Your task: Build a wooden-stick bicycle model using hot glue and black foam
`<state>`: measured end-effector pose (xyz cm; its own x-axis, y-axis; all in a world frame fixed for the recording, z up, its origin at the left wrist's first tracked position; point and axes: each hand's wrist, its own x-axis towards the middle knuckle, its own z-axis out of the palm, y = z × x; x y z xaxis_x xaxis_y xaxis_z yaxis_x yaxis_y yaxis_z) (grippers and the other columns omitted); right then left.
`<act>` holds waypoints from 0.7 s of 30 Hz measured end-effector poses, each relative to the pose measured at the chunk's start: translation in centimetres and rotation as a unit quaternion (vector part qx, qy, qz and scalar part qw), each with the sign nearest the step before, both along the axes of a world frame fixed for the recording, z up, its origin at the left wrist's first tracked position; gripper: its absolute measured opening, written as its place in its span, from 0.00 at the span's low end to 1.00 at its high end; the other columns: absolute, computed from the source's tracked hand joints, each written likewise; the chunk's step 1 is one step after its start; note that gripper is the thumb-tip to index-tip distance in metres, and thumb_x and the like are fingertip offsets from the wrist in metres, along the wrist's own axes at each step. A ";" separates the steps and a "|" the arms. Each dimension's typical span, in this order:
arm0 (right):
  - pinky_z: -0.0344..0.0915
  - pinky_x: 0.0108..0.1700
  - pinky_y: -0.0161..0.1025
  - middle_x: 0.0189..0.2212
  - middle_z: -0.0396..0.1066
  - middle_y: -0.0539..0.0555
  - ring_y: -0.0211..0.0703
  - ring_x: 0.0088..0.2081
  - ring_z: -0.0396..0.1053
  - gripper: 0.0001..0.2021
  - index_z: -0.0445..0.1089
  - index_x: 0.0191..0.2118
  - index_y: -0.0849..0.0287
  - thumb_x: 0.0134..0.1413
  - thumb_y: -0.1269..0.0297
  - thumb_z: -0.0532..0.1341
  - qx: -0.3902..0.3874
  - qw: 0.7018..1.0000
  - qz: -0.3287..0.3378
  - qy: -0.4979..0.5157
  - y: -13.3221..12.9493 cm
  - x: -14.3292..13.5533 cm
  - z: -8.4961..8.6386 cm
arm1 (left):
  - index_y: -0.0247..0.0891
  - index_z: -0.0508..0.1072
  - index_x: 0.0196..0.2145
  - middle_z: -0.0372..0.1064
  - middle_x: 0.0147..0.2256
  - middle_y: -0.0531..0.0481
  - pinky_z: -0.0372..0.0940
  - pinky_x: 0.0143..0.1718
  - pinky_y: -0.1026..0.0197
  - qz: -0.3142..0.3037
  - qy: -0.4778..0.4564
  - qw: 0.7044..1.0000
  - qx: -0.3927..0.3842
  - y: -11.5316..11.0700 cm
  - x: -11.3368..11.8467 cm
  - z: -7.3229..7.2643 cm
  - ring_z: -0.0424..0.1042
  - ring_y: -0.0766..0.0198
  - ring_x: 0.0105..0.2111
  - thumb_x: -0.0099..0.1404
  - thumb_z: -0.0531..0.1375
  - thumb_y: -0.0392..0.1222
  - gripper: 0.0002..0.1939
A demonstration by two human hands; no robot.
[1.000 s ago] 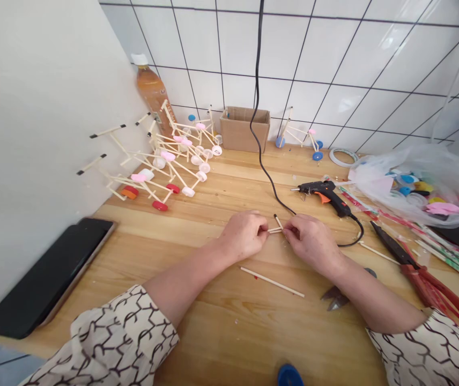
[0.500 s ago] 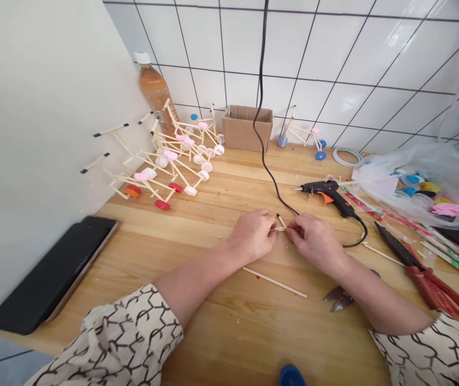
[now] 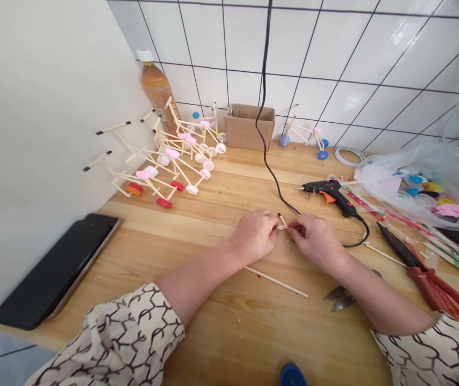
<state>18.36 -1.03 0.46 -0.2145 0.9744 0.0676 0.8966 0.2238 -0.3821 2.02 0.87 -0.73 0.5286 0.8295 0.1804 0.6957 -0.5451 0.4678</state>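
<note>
Near the middle of the wooden table, my left hand pinches one end of a short pale stick piece. My right hand is closed on the other side of it, fingertips almost meeting the left ones. A short stick with a black tip stands out at an angle between the hands, its lower end at the right fingertips. Fingers hide most of the joint. A longer pale stick lies on the table below my hands. The black glue gun rests behind my right hand.
Several stick models with round caps stand at the back left, by a bottle. A cardboard box is at the wall. Pliers, cutters and a bag of caps lie right; a phone lies left.
The whole view has shifted slightly. Both hands keep nearly the same hold on the small sticks, with the left fingertips slightly changed in position.
</note>
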 end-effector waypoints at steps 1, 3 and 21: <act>0.57 0.30 0.34 0.25 0.71 0.53 0.40 0.27 0.66 0.05 0.69 0.27 0.60 0.48 0.71 0.56 -0.001 1.000 0.000 0.000 0.0 0.0 0.0 | 0.36 0.72 0.26 0.69 0.28 0.49 0.62 0.33 0.62 -0.002 0.000 1.000 0.001 0.0 0.0 0.0 0.69 0.62 0.32 0.58 0.54 0.35 0.08; 0.57 0.30 0.35 0.24 0.70 0.53 0.40 0.27 0.66 0.05 0.69 0.26 0.60 0.48 0.71 0.56 0.001 1.000 0.003 0.000 0.0 0.0 0.1 | 0.36 0.72 0.26 0.69 0.28 0.49 0.62 0.33 0.62 -0.004 0.002 1.000 -0.002 0.0 0.0 0.0 0.69 0.62 0.32 0.58 0.54 0.35 0.08; 0.56 0.29 0.33 0.23 0.70 0.52 0.40 0.26 0.65 0.05 0.67 0.24 0.59 0.46 0.72 0.56 0.001 1.000 0.012 0.004 0.2 0.0 -0.1 | 0.37 0.72 0.27 0.68 0.28 0.49 0.62 0.33 0.63 -0.005 0.006 1.000 0.009 0.1 0.0 -0.1 0.68 0.62 0.32 0.59 0.53 0.35 0.09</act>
